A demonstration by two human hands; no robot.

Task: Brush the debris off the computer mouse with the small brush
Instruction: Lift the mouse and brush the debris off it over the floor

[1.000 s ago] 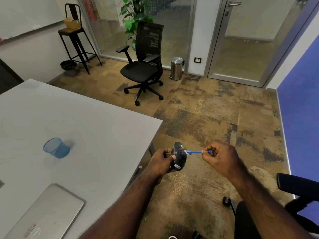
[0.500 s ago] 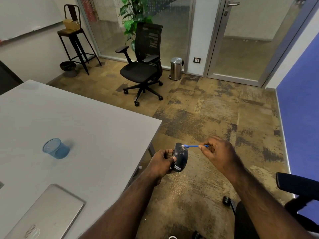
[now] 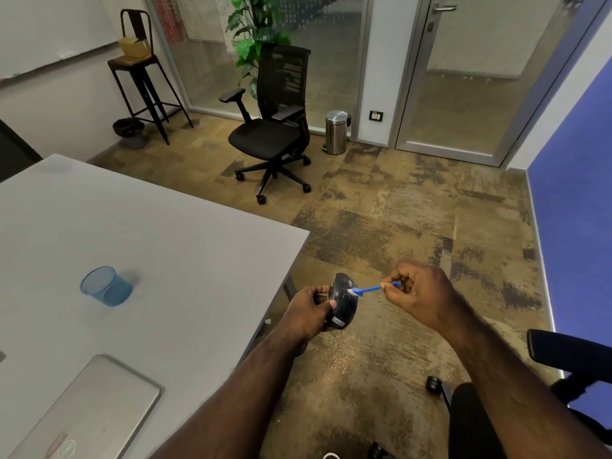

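Note:
A black computer mouse (image 3: 344, 301) is held on its side in my left hand (image 3: 309, 313), out over the carpet just beyond the table's corner. My right hand (image 3: 417, 294) pinches the end of a small blue brush (image 3: 371, 289), whose white bristle tip touches the upper part of the mouse's top surface. Pale specks of debris dot the mouse shell. A white label shows at the mouse's lower end.
A grey table (image 3: 149, 246) at the left carries a blue mesh cup (image 3: 105, 286) and a closed silver laptop (image 3: 89, 412). A black office chair (image 3: 275, 127) and steel bin (image 3: 336, 131) stand beyond. A chair armrest (image 3: 569, 351) is at right. Fine debris lies on the carpet (image 3: 341, 356).
The brush tip rose to the mouse's top edge half a second ago, then came back down onto the shell. My left hand kept the mouse nearly still.

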